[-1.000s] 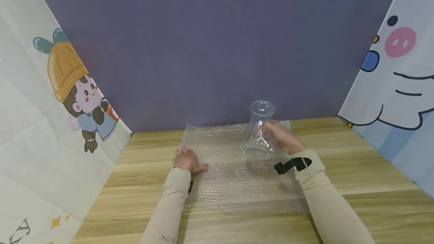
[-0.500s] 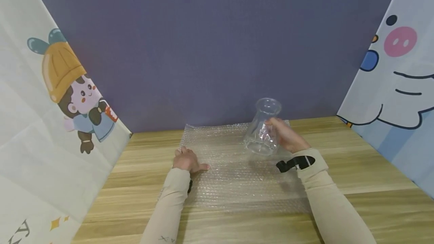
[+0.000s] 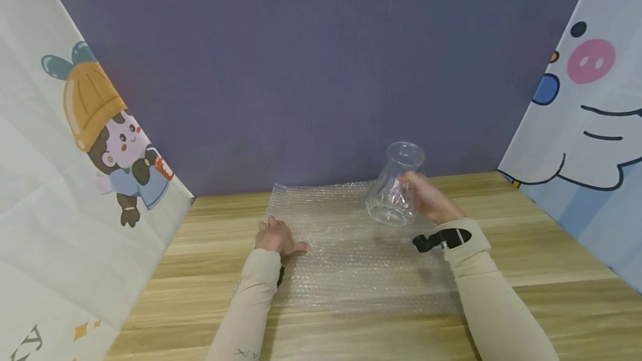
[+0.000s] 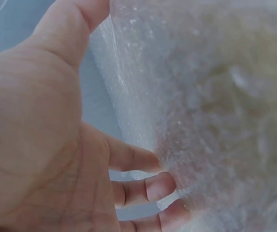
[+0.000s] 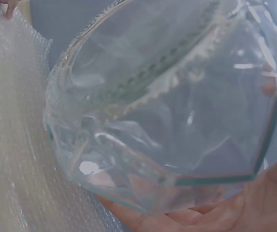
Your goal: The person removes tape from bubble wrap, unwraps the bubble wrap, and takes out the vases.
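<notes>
A clear glass vase point(image 3: 387, 196), waisted below a flared rim, is tilted with its mouth leaning right. My right hand point(image 3: 430, 198) grips its side, and it appears lifted over a sheet of bubble wrap point(image 3: 341, 277). In the right wrist view the faceted lower part and base of the vase point(image 5: 186, 125) fill the picture, with fingers curled behind the glass. On the sheet's left edge rests my left hand point(image 3: 277, 238), its thumb stretched out to the right. The left wrist view has its fingertips point(image 4: 161, 186) touching the bubble wrap point(image 4: 220, 106), thumb spread apart.
The bubble wrap lies flat on a wood-grain table point(image 3: 200, 277). A dark purple-grey panel point(image 3: 311, 71) stands along the back edge. White printed sheets with cartoon figures hang at the left point(image 3: 60, 227) and right point(image 3: 602, 149).
My right hand has moved the vase rightward and slightly up and away, and the vase tilts more to the right. My left hand has stayed at the wrap's left edge.
</notes>
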Available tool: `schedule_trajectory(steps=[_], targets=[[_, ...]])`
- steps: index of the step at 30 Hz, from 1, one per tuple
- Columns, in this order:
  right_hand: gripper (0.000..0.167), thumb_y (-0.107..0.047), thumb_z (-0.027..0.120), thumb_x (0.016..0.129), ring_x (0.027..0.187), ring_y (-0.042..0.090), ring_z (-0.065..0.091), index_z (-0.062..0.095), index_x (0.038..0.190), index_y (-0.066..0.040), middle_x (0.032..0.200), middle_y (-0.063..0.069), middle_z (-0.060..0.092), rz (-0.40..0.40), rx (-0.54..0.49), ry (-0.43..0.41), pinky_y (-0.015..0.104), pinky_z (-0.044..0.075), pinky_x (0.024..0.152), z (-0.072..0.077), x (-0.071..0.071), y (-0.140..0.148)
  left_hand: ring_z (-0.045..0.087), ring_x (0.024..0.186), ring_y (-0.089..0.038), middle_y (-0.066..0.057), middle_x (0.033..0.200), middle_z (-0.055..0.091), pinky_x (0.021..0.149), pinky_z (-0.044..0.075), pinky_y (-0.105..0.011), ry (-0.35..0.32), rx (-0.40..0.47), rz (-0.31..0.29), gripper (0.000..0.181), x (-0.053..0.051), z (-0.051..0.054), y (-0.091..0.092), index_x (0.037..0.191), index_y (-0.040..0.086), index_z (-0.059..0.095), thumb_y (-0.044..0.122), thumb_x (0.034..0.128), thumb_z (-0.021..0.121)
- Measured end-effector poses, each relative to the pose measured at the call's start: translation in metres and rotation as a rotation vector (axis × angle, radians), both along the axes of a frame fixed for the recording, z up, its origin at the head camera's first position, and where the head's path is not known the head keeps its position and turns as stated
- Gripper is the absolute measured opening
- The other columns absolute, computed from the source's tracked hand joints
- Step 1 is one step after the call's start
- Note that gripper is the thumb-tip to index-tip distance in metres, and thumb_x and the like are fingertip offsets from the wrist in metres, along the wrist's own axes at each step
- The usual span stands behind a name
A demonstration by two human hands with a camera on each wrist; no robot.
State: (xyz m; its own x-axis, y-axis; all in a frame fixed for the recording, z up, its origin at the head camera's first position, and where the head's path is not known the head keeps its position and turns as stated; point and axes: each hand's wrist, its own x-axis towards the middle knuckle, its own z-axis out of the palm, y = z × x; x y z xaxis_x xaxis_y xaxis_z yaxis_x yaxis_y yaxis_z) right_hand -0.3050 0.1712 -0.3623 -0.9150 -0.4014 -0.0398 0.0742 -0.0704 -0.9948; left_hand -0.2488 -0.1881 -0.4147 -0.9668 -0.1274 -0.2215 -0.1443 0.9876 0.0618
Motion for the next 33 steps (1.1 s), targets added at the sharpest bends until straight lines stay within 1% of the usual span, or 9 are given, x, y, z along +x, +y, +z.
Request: schedule_trajectory(steps=[6,11,13,17,21,24,27,30,33], targets=[[0.025,-0.021,0.039,0.106,0.078,0.011,0.060,0.063,0.097,-0.022,0.083,-0.008,0.064,-0.024,0.001,-0.007,0.034,0.055,0.079,-0.001,-0.002,0.005,0.042,0.108,-0.036,-0.026,0.125,0.043,0.075,0.057,-0.039,-0.001,0.005,-0.001,0.111,0.001,0.001,0.000,0.145,-0.011,0.045,0.074,0.0790,0.072],[0.020,-0.020,0.040,0.106,0.077,0.010,0.059,0.059,0.101,-0.020,0.084,-0.007,0.063,-0.027,-0.024,-0.014,0.034,0.055,0.078,0.001,-0.002,0.010,0.042,0.109,-0.036,-0.026,0.127,0.043,0.077,0.057,-0.041,0.003,0.018,0.000,0.111,0.002,0.002,0.000,0.146,-0.011,0.044,0.073,0.0784,0.073],[0.020,-0.020,0.041,0.106,0.076,0.009,0.059,0.059,0.100,-0.020,0.084,-0.007,0.063,-0.030,-0.035,-0.017,0.033,0.055,0.078,0.002,-0.001,0.011,0.042,0.108,-0.036,-0.026,0.128,0.043,0.077,0.057,-0.041,0.004,0.023,0.000,0.111,0.002,0.002,0.000,0.146,-0.010,0.044,0.073,0.0785,0.073],[0.020,-0.019,0.041,0.105,0.081,0.010,0.063,0.060,0.106,-0.021,0.088,-0.007,0.066,-0.036,-0.041,-0.019,0.035,0.057,0.081,0.005,0.000,0.013,0.042,0.110,-0.038,-0.027,0.132,0.043,0.079,0.057,-0.042,0.007,0.029,-0.005,0.111,0.001,0.003,0.000,0.147,-0.010,0.044,0.072,0.0787,0.073],[0.020,-0.019,0.039,0.105,0.087,0.011,0.066,0.056,0.116,-0.020,0.093,-0.007,0.067,-0.040,-0.036,-0.026,0.037,0.056,0.085,0.006,0.000,0.014,0.043,0.113,-0.039,-0.028,0.136,0.042,0.081,0.058,-0.044,0.012,0.033,-0.003,0.111,0.001,0.002,0.000,0.148,-0.009,0.043,0.072,0.0782,0.074],[0.020,-0.018,0.040,0.104,0.088,0.012,0.066,0.055,0.118,-0.020,0.095,-0.007,0.067,-0.042,-0.045,-0.028,0.037,0.056,0.086,0.006,0.001,0.014,0.044,0.113,-0.039,-0.028,0.137,0.041,0.081,0.058,-0.044,0.010,0.031,-0.002,0.112,0.001,0.002,0.000,0.148,-0.009,0.042,0.072,0.0782,0.073],[0.019,-0.017,0.040,0.104,0.083,0.011,0.067,0.057,0.113,-0.018,0.091,-0.007,0.068,-0.044,-0.069,-0.032,0.036,0.057,0.082,0.005,0.001,0.014,0.044,0.113,-0.039,-0.028,0.138,0.041,0.081,0.058,-0.043,0.004,0.029,-0.001,0.112,0.001,0.002,-0.001,0.149,-0.009,0.041,0.073,0.0787,0.073],[0.021,-0.016,0.040,0.104,0.075,0.009,0.065,0.060,0.104,-0.018,0.083,-0.008,0.067,-0.048,-0.091,-0.048,0.034,0.058,0.076,0.004,0.000,0.015,0.044,0.114,-0.039,-0.028,0.139,0.041,0.082,0.057,-0.043,0.003,0.032,0.001,0.112,0.001,0.002,-0.001,0.149,-0.008,0.041,0.072,0.0786,0.073],[0.023,-0.016,0.040,0.105,0.070,0.008,0.063,0.062,0.098,-0.018,0.079,-0.007,0.065,-0.059,-0.101,-0.066,0.033,0.058,0.073,0.004,0.000,0.016,0.044,0.114,-0.039,-0.028,0.141,0.040,0.082,0.058,-0.044,0.001,0.032,0.003,0.112,0.002,0.002,-0.001,0.150,-0.008,0.041,0.073,0.0785,0.073]])
